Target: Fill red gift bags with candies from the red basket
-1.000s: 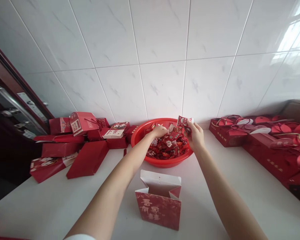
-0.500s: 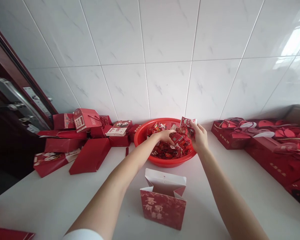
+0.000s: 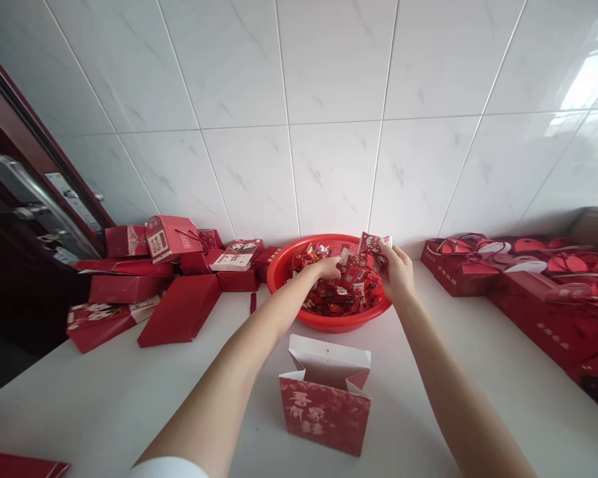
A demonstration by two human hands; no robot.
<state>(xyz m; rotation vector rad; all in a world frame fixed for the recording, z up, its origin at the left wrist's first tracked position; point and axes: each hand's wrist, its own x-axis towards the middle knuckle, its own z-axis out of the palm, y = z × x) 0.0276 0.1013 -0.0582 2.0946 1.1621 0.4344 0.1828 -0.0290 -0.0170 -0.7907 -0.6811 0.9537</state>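
Observation:
A red plastic colander basket (image 3: pixel 280 282) holds many small red wrapped candies (image 3: pixel 336 292). My left hand (image 3: pixel 329 268) is inside it over the candies, fingers drawn together; what they hold, if anything, cannot be made out. At the basket's right rim, my right hand (image 3: pixel 399 271) is closed around red-and-white candy packets (image 3: pixel 373 244), partly hidden by the fingers. Nearer to me a red paper gift box (image 3: pixel 326 415) stands upright on the table, its top open and its white inner flap raised. Neither hand touches the box.
Red boxes (image 3: pixel 182 309) lie piled on the left of the white table (image 3: pixel 214 398). Along the right side stand red boxes with cord handles (image 3: pixel 533 305). A tiled wall (image 3: pixel 333 179) rises behind the basket, and a door with a metal handle (image 3: pixel 34 199) is at far left.
My left hand has shifted slightly left and up within the basket, and its spread fingers have drawn together. The right hand still holds its packets in nearly the same place.

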